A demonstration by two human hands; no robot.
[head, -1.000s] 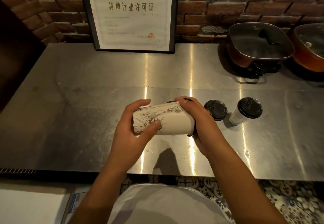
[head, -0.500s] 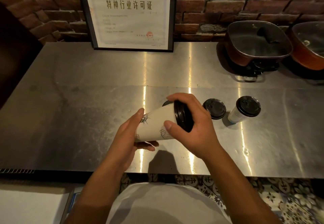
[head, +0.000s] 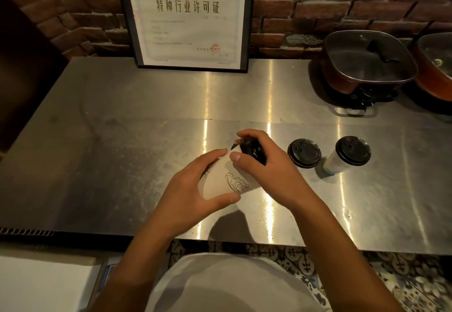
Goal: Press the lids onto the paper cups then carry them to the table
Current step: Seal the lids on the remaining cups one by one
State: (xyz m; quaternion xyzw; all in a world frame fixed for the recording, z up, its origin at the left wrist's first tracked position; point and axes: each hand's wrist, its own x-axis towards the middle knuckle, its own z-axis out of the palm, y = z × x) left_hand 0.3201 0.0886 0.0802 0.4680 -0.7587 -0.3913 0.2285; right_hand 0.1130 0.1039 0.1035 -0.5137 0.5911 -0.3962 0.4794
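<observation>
Paper cup [head: 226,179] at centre frame, white with a line-drawn wave print, tilted with its top up and to the right, held off the steel desk [head: 122,140] by both hands. Left to right: dark panel at far left edge; framed certificate [head: 188,18] upper centre-left, leaning on the brick wall [head: 342,6], base on the desk. Left hand [head: 193,194] curled around the cup's lower body, thumb under it, fingers over the far side. Right hand [head: 266,167] clamped over the cup's top, fingers wrapped on the black lid [head: 253,151], thumb tip on the cup wall just below the lid rim. Whether the lid is fully seated cannot be told, hand covers most of it. Right of the hands, a second black lid [head: 304,152] lying on the desk, cup beneath not visible. Just right of that, a lidded paper cup [head: 348,155] standing on the desk, near but apart. Upper right: electric pan with glass lid [head: 367,60], another pan [head: 437,67] cut off by the right edge. Bottom of frame: white shirt, patterned floor tiles [head: 403,287].
</observation>
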